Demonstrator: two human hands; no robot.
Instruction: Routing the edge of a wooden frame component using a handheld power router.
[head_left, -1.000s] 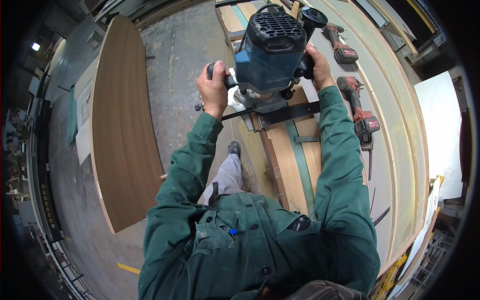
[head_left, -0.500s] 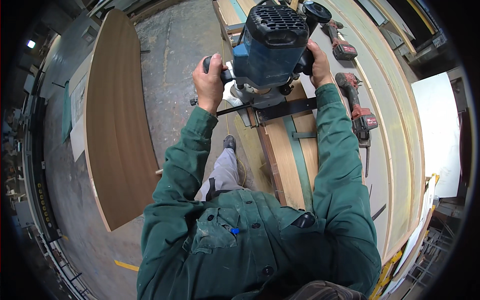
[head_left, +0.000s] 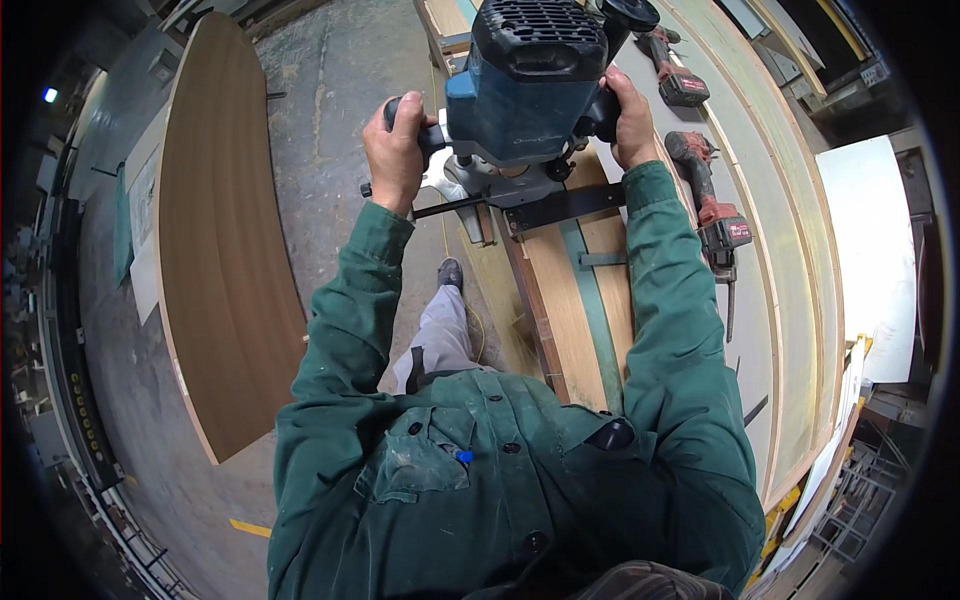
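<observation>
A blue and black plunge router (head_left: 530, 110) stands upright at the top of the view, over a wooden workpiece (head_left: 560, 310) with a green strip along it. My left hand (head_left: 393, 155) is wrapped round the router's left black handle. On the opposite side, my right hand (head_left: 632, 118) grips the right handle, partly hidden by the motor body. A black metal bar (head_left: 565, 210) crosses the wood at the near side of the router's base. The cutter under the base is hidden.
Two red and black cordless drills (head_left: 708, 195) lie on the grey panel right of the workpiece. A large curved brown wooden panel (head_left: 220, 250) stands at the left above the concrete floor (head_left: 330, 100). A white sheet (head_left: 870, 250) is at far right. A yellow cord (head_left: 478, 325) runs near my foot.
Both hands and the router have shifted slightly up and left in the picture; the surroundings have shifted a little too. The grip on both handles is the same.
</observation>
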